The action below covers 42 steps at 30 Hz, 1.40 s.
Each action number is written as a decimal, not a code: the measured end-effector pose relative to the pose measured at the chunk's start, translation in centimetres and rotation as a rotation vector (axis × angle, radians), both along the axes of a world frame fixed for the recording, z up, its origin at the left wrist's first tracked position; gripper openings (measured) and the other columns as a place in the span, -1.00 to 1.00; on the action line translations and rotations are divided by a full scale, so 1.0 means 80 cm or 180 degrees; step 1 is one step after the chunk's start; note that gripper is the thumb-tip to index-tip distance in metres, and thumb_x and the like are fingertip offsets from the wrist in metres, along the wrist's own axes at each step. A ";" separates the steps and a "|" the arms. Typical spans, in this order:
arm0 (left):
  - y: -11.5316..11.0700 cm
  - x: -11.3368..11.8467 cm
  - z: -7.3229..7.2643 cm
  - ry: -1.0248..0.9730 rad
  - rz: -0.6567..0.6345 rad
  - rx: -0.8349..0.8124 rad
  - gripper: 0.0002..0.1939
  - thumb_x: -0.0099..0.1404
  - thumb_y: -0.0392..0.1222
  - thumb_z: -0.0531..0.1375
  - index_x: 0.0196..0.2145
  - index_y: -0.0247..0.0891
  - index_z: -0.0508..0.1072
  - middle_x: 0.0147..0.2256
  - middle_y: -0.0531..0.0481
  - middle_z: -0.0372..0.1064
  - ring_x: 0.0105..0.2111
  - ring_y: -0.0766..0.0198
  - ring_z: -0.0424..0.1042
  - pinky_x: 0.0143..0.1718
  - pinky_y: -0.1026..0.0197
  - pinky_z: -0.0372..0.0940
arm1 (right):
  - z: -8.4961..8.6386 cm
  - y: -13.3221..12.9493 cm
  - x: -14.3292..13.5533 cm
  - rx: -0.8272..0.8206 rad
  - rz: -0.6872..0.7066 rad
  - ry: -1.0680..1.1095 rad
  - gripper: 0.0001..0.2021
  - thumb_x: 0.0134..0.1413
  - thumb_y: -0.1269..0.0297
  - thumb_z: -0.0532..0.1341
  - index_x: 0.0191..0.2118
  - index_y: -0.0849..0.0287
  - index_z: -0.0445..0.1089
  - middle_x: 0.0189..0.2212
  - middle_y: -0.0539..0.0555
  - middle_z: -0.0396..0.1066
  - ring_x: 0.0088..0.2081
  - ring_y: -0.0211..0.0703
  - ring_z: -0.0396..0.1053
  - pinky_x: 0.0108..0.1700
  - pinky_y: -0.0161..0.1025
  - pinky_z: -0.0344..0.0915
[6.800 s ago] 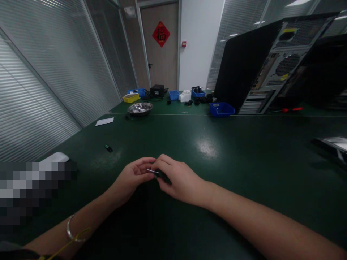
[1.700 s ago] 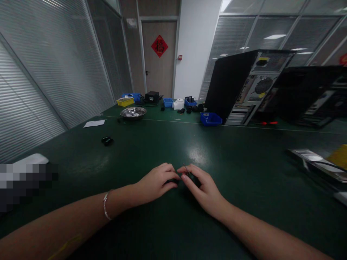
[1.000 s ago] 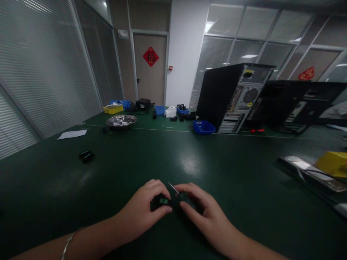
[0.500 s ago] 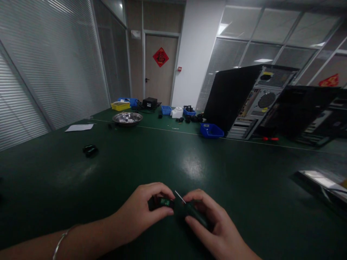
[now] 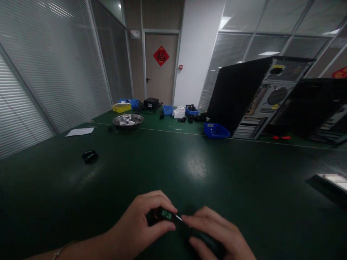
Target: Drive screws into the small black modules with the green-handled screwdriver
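My left hand (image 5: 146, 224) pinches a small black device with a lit green digital display (image 5: 166, 215) between thumb and fingers, close to the table's near side. In my right hand (image 5: 219, 234) is a screwdriver (image 5: 206, 241) with a dark handle and a thin metal shaft. Its tip meets the right end of the device, and my index finger lies along the shaft. Whether the tip sits inside an opening cannot be made out. A pair of small black objects (image 5: 90, 156) rests on the table to the left.
Across the green table (image 5: 151, 159) stand a metal bowl (image 5: 128, 121), a yellow bin (image 5: 121, 107), a blue bin (image 5: 216, 130) and black computer towers (image 5: 241, 97). White paper (image 5: 80, 132) lies at left. A red-handled tool (image 5: 281, 137) is by the towers; a pale flat object (image 5: 334, 180) lies right.
The screwdriver tip has come from apart to touching the device. My right hand has shifted down and right, its index finger now stretched along the shaft. The view has turned slightly.
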State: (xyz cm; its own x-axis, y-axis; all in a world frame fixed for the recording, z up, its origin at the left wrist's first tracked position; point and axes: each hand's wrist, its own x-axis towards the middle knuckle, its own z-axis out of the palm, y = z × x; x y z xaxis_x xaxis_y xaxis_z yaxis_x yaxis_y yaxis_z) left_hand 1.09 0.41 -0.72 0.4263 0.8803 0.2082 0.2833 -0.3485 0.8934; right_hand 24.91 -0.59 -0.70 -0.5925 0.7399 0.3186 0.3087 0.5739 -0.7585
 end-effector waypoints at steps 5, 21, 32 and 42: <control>-0.005 -0.001 0.000 0.0026 -0.0050 0.0099 -0.84 0.20 -0.30 0.35 -0.22 -0.24 0.57 -0.29 -0.03 0.48 -0.30 0.21 0.45 -0.28 0.21 0.29 | 0.007 -0.011 -0.004 -0.0108 -0.0075 -0.0092 -0.62 0.22 0.48 0.18 0.08 0.00 0.47 -0.25 0.11 0.45 -0.26 -0.14 0.49 -0.25 -0.25 0.43; -0.010 -0.003 0.001 0.0140 -0.0046 0.0136 -0.84 0.21 -0.27 0.35 -0.21 -0.25 0.56 -0.29 -0.03 0.47 -0.30 0.22 0.44 -0.27 0.20 0.28 | 0.012 -0.017 -0.005 -0.0112 -0.0150 -0.0320 -0.61 0.25 0.48 0.13 0.09 -0.04 0.47 -0.17 0.09 0.41 -0.19 -0.13 0.46 -0.20 -0.23 0.42; -0.010 -0.004 -0.001 0.0015 -0.0101 0.0051 -0.82 0.22 -0.23 0.35 -0.21 -0.27 0.56 -0.28 -0.06 0.46 -0.30 0.20 0.42 -0.25 0.18 0.29 | 0.014 -0.016 -0.007 -0.0453 -0.0096 -0.0089 -0.62 0.26 0.47 0.16 0.10 -0.05 0.47 -0.17 0.07 0.43 -0.16 -0.13 0.45 -0.14 -0.23 0.40; -0.010 -0.003 0.002 0.0014 -0.0118 -0.0098 -0.83 0.23 -0.23 0.33 -0.20 -0.27 0.56 -0.28 -0.06 0.45 -0.30 0.20 0.43 -0.25 0.18 0.31 | 0.015 -0.014 -0.008 -0.0627 -0.0136 0.0144 -0.64 0.24 0.47 0.18 0.07 -0.03 0.49 -0.18 0.09 0.44 -0.15 -0.11 0.45 -0.14 -0.19 0.40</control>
